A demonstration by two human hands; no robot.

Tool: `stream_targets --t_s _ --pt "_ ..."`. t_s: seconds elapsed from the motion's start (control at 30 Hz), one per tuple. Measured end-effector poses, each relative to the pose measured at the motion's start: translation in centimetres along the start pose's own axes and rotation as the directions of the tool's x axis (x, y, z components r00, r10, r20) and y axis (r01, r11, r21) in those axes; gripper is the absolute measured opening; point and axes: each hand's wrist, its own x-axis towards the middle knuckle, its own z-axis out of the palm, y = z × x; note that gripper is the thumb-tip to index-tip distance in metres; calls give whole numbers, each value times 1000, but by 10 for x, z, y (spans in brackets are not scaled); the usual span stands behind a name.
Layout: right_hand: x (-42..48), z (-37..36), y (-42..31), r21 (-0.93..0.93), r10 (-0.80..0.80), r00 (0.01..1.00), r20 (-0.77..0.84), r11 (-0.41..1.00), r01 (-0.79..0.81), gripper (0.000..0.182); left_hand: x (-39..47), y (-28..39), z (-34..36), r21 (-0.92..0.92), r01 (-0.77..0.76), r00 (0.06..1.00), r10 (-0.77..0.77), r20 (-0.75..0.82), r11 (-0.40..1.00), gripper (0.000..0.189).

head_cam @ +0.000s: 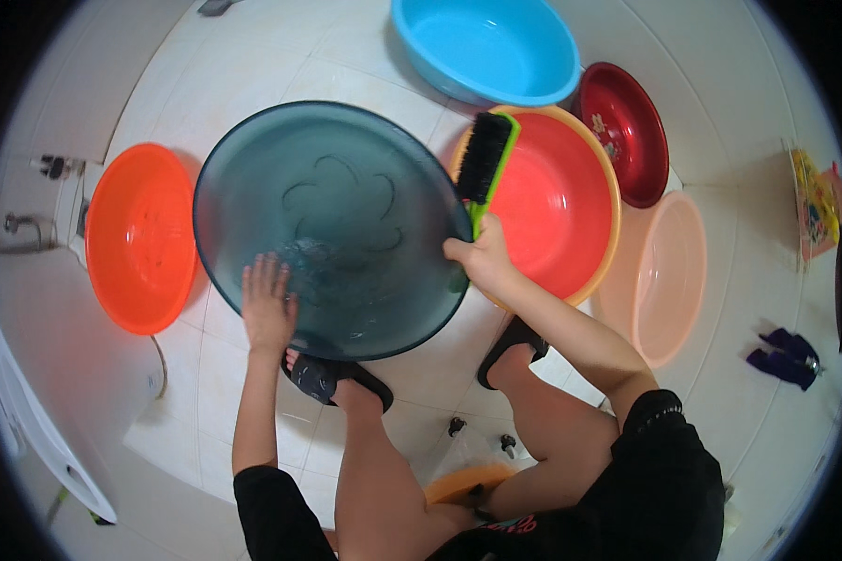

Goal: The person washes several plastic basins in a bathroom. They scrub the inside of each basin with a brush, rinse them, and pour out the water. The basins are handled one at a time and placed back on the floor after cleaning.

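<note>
A large dark teal translucent plastic basin is tilted before me, with a little water pooled toward its near left side. My left hand lies spread, fingers apart, over the basin's near left rim, by the rippling water. At the basin's right rim, my right hand is closed around the handle of a green brush with black bristles. The thumb of that hand rests over the rim. The brush head points away from me, above the red basin.
An orange basin is at left. To the right are a blue basin, a red basin with a yellow rim, a dark red one and a pale pink one. A wall tap is far left.
</note>
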Motion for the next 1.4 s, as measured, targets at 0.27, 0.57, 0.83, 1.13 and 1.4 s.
stream_targets --t_s 0.27,0.57,0.83,1.13,1.4 --pt "4 1 -9 55 45 999 27 997 -47 25 -15 -4 3 -374 238 876 -364 -315 896 19" --pt "-3 -13 -54 382 232 968 -91 906 -181 40 -2 -98 -23 -211 528 743 -568 -355 823 44" --pt "-31 -111 -119 358 93 944 -317 933 28 37 17 -42 -6 -424 456 730 -601 -325 783 40" --pt "-122 -185 -154 -294 -290 733 -615 947 129 28 39 63 -43 -599 151 825 -434 -362 786 42" --pt "-189 -265 -108 -920 -580 742 -337 372 -126 26 59 128 -40 -623 -19 943 -194 -272 782 45"
